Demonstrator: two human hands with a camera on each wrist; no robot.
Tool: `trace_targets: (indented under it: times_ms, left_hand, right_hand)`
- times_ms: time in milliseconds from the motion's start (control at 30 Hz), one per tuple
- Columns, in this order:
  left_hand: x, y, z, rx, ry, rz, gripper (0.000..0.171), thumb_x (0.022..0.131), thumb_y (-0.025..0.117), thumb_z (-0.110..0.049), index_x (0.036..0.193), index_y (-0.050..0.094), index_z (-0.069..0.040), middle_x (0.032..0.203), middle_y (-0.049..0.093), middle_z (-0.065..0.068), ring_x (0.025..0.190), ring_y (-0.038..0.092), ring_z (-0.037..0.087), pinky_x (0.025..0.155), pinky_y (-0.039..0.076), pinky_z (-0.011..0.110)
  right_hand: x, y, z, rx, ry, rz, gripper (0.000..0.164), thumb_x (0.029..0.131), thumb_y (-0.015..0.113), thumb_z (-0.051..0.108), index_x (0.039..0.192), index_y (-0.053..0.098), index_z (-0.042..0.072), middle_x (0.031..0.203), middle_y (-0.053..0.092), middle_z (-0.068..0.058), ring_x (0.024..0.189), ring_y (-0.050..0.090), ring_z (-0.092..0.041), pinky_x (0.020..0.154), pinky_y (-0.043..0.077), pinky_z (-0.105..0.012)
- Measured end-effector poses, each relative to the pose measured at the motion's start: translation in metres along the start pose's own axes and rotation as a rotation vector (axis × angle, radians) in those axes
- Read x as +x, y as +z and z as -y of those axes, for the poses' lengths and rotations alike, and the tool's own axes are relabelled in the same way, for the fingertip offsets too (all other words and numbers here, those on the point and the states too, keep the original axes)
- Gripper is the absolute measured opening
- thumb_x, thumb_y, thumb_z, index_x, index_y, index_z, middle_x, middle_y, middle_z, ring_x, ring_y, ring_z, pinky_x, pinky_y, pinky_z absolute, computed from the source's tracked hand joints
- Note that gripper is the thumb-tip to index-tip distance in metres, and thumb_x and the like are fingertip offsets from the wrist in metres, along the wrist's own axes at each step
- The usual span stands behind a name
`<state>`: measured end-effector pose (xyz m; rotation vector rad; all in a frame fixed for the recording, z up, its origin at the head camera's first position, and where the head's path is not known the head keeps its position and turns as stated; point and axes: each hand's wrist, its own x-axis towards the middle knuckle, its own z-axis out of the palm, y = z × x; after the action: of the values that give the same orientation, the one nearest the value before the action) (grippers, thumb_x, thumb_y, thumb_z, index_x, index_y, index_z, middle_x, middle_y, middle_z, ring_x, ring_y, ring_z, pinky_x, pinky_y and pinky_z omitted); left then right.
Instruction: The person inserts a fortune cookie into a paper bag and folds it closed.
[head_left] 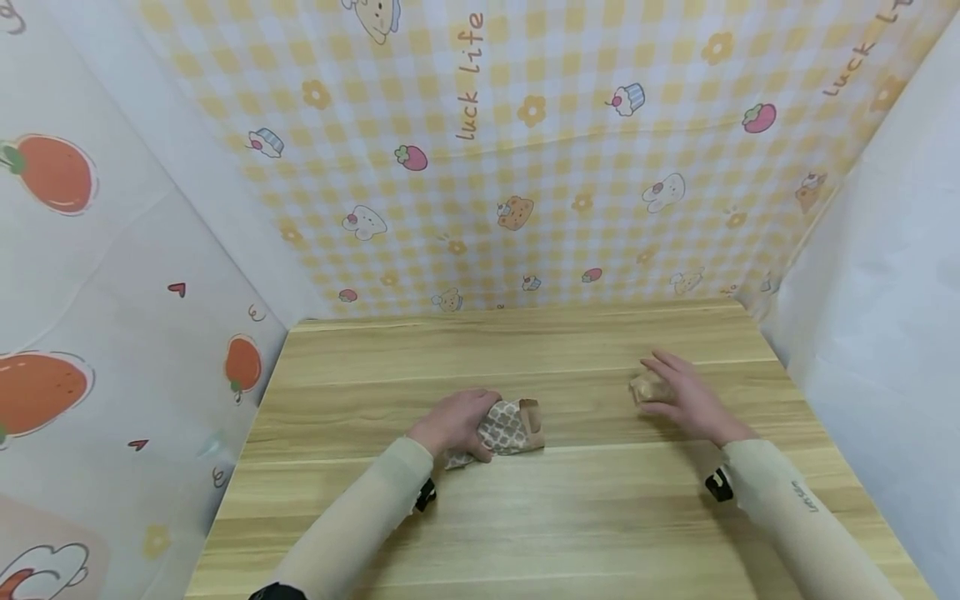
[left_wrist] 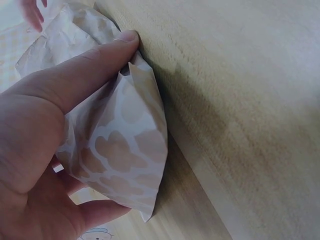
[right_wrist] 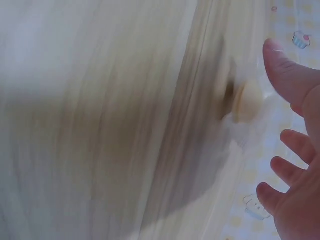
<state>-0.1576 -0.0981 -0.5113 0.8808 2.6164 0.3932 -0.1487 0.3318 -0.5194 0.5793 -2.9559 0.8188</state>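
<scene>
A crumpled paper bag [head_left: 506,427] with a grey-brown patch pattern lies on the wooden table in the head view, its plain brown end facing right. My left hand [head_left: 457,421] grips it from the left. Up close, in the left wrist view, the thumb presses along one side of the bag [left_wrist: 120,155] and other fingers are behind it. Farther right, my right hand [head_left: 690,402] reaches over a small tan item in clear wrapping [head_left: 649,388], thumb and fingers spread. In the right wrist view this wrapped item [right_wrist: 248,102] is blurred, beyond the parted fingers.
The wooden table [head_left: 562,517] reaches back to a yellow checked wall covering [head_left: 555,167]. A white wall with fruit prints [head_left: 135,333] stands on the left and a plain white one [head_left: 870,275] on the right.
</scene>
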Motion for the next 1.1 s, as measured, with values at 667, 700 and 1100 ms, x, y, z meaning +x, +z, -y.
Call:
trace_targets:
  times_ms: [667,700,1100]
  left_hand:
    - [-0.001,0.001,0.001,-0.023,-0.008,0.0,0.097,0.069,0.1,-0.033,0.15,0.051,-0.01,0.147,0.06,0.01,0.134,0.058,0.029,0.114,0.047,0.044]
    - [-0.001,0.001,0.001,-0.023,-0.007,-0.001,0.098,0.069,0.1,-0.033,0.15,0.051,-0.01,0.148,0.059,0.01,0.134,0.057,0.029,0.115,0.047,0.044]
    - [-0.001,0.0,0.002,-0.014,-0.002,-0.008,0.096,0.069,0.1,-0.034,0.149,0.051,-0.011,0.149,0.059,0.008,0.136,0.056,0.029,0.115,0.046,0.045]
  right_hand:
    - [-0.005,0.004,-0.018,-0.052,0.015,-0.014,0.065,0.089,0.084,0.011,0.143,0.054,-0.01,0.129,0.061,-0.03,0.107,0.059,-0.042,0.093,0.05,-0.062]
    - [-0.005,0.005,-0.018,-0.057,0.018,-0.012,0.064,0.089,0.084,0.012,0.142,0.055,-0.01,0.127,0.062,-0.029,0.103,0.059,-0.039,0.09,0.05,-0.059]
    - [-0.004,0.01,-0.013,-0.024,0.044,-0.031,0.057,0.088,0.087,0.02,0.134,0.063,-0.005,0.121,0.066,-0.024,0.097,0.062,-0.031,0.081,0.053,-0.049]
